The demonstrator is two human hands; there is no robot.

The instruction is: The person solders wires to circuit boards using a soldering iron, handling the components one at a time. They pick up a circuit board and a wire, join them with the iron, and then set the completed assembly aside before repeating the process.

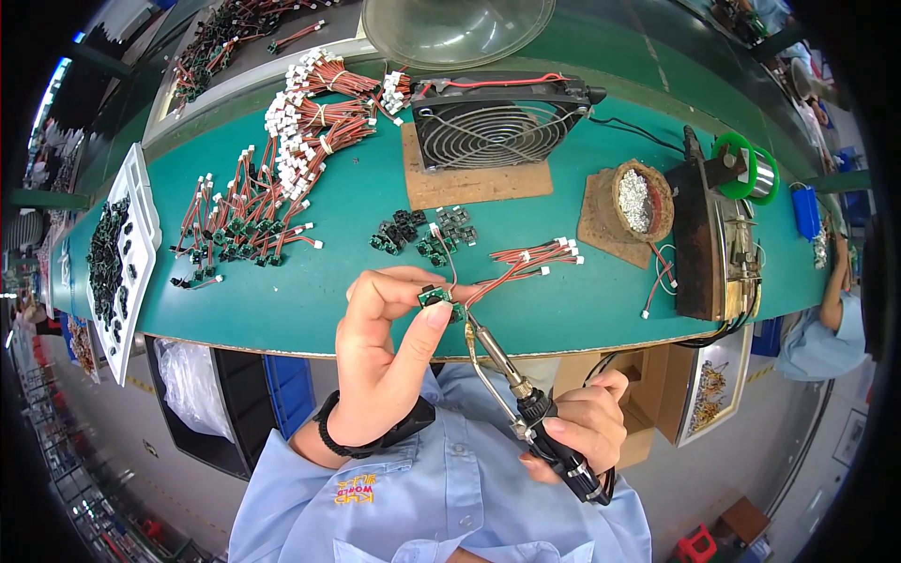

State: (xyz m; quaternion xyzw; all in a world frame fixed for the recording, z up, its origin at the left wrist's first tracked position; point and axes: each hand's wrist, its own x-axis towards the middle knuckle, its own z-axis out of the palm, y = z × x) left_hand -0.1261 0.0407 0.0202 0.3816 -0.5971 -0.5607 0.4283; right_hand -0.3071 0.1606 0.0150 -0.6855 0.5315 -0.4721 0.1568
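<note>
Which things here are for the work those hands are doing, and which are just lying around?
Seem to belong:
small green board, in the left hand
soldering iron, in the right hand
red wires
solder spool

Seem just lying about:
plastic bag
blue bin
cardboard box

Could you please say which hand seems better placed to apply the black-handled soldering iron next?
Probably the right hand: it grips the black-handled soldering iron, whose metal tip is near the small green circuit board pinched by the left hand.
</note>
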